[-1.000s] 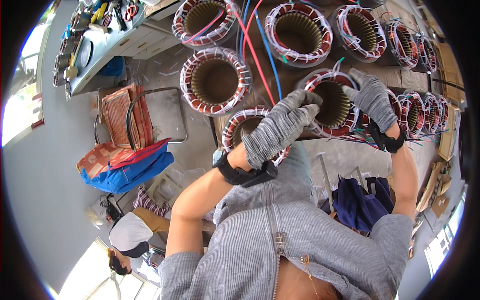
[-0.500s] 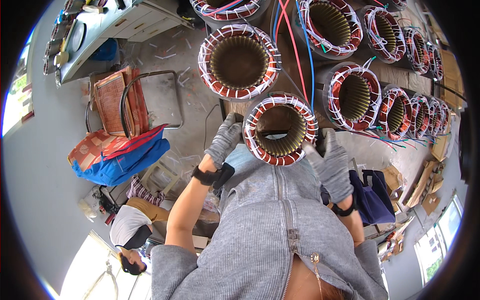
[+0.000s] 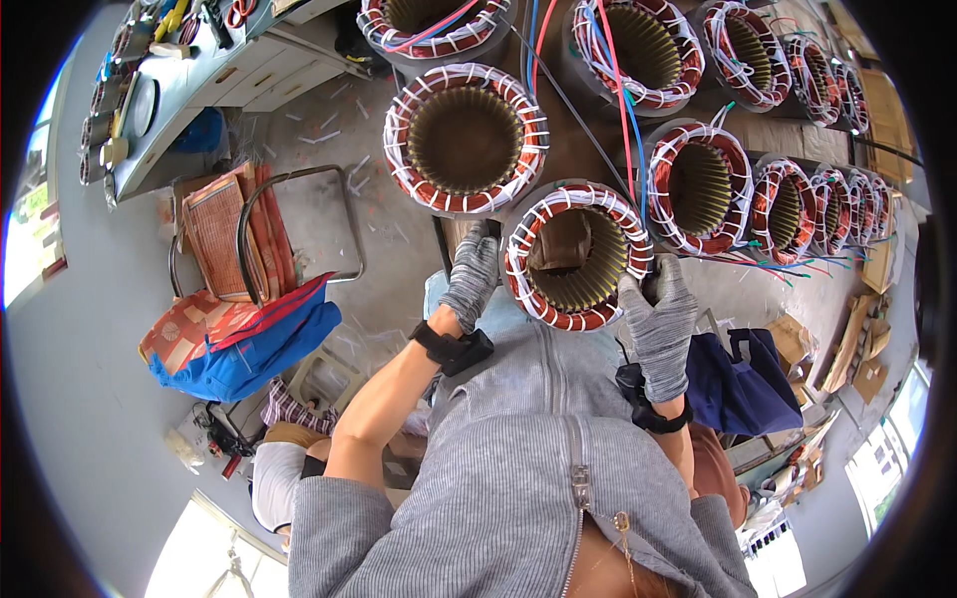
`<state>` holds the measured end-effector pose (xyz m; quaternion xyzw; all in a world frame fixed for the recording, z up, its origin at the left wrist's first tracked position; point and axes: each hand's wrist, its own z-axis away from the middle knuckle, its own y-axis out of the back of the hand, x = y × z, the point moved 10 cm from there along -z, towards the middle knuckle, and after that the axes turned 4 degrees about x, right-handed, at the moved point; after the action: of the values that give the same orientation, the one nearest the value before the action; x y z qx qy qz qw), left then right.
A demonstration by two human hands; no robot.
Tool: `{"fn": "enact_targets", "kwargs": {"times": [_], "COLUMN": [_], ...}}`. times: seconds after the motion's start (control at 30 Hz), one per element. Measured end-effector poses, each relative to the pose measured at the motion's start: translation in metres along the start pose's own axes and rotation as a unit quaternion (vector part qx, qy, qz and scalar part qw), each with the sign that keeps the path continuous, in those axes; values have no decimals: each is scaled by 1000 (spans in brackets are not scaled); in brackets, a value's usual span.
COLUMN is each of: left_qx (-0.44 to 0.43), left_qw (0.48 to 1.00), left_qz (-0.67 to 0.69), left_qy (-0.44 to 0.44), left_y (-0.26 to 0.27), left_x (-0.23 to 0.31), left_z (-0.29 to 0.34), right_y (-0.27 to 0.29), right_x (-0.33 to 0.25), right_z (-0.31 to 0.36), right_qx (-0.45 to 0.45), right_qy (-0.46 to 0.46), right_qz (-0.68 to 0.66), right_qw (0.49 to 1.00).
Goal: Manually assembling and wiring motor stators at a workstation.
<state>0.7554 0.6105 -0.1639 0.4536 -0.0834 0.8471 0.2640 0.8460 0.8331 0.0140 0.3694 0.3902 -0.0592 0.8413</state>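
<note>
A motor stator [image 3: 520, 284] with red copper windings laced in white cord is in front of my body, its round bore facing up. My left hand [image 3: 473, 277], in a grey knit glove, is against its left side with the fingers partly hidden behind it. On the lower right, my gloved right hand [image 3: 660, 324] grips the rim, its thumb on the windings. Another stator [image 3: 399, 145] stands just beyond, up and to the left. To the right is a stator with green-tipped leads [image 3: 743, 184].
More stators [image 3: 693, 60] fill the bench in rows to the far right, with red and blue leads trailing. On the left are a chair with cushions [image 3: 234, 239], a blue bag [image 3: 249, 349] and a drawer cabinet [image 3: 259, 75]. A person [image 3: 274, 483] is behind, lower left.
The stator between my hands has shifted slightly right, and both hands have moved with it. My right fingers have closed in on its rim. The person behind has moved partly out of sight.
</note>
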Motion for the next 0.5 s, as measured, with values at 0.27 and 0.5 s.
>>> {"fn": "enact_targets", "kwargs": {"times": [0.27,0.5], "left_qx": [16,-136], "left_qw": [964,932], "left_qz": [246,-262], "left_qy": [99,-210], "left_y": [-6,3], "left_x": [23,69], "left_z": [-1,5], "right_y": [2,8], "right_x": [7,47], "right_z": [10,15], "right_qx": [80,18], "right_qy": [49,-44], "right_qz": [-28,-239], "right_qw": [995,970]}}
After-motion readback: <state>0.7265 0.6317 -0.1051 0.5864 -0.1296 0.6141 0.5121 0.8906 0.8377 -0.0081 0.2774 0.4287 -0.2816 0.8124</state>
